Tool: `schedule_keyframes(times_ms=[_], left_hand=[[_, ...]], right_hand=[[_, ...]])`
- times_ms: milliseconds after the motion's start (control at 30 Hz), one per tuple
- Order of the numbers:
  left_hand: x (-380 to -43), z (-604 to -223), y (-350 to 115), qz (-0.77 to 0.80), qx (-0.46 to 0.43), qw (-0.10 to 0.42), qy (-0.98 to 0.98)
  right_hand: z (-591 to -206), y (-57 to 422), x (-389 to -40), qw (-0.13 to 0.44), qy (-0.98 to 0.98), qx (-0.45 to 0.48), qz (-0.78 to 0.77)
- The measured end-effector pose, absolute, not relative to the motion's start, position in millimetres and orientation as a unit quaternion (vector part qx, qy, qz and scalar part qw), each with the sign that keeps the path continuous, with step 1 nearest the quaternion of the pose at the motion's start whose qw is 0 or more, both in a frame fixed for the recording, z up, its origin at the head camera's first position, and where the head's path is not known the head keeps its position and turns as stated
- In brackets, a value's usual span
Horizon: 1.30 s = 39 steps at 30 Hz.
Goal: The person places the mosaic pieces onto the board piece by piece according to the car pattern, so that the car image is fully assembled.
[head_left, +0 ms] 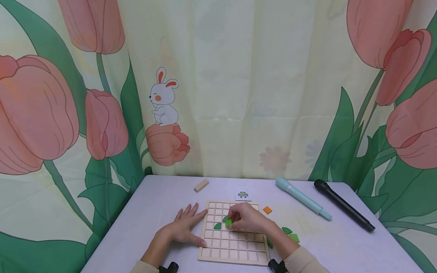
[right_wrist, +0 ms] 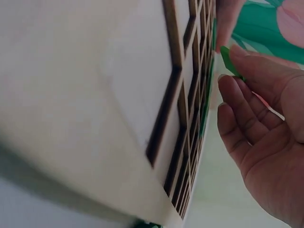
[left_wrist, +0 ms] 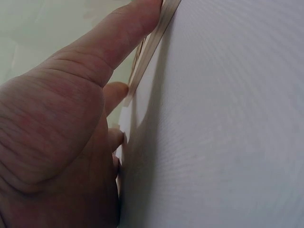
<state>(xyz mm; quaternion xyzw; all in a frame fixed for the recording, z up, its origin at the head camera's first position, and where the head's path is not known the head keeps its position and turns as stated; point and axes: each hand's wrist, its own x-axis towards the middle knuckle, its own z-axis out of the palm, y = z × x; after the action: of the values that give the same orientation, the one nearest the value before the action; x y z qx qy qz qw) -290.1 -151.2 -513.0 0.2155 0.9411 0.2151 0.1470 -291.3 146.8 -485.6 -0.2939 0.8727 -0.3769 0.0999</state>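
A wooden grid board lies on the white table. My left hand rests at the board's left side with fingers spread, its thumb on the frame; in the left wrist view the thumb lies along the wooden edge. Over the upper middle of the grid, my right hand pinches a light green tile between thumb and fingertips. That tile shows edge-on in the right wrist view. Two dark green quarter-round pieces, one at left and one partly hidden, sit in the grid close to it.
Right of the board lie an orange tile, a dark green piece and a light green tile. A pattern card and a wooden block are behind the board. A teal microphone-like stick and a black one lie at right.
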Motion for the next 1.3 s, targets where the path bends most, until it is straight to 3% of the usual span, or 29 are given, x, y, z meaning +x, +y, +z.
schedule_keyframes(times_ms=[367, 1300], left_hand=[[-290.7, -512.5, -151.6, 0.210, 0.215, 0.148, 0.942], [-291.9, -516.1, -152.4, 0.210, 0.218, 0.148, 0.941]], right_hand=[[-489.9, 135.7, -291.8, 0.116, 0.872, -0.300, -0.369], [-493.1, 132.1, -289.9, 0.094, 0.894, -0.275, -0.340]])
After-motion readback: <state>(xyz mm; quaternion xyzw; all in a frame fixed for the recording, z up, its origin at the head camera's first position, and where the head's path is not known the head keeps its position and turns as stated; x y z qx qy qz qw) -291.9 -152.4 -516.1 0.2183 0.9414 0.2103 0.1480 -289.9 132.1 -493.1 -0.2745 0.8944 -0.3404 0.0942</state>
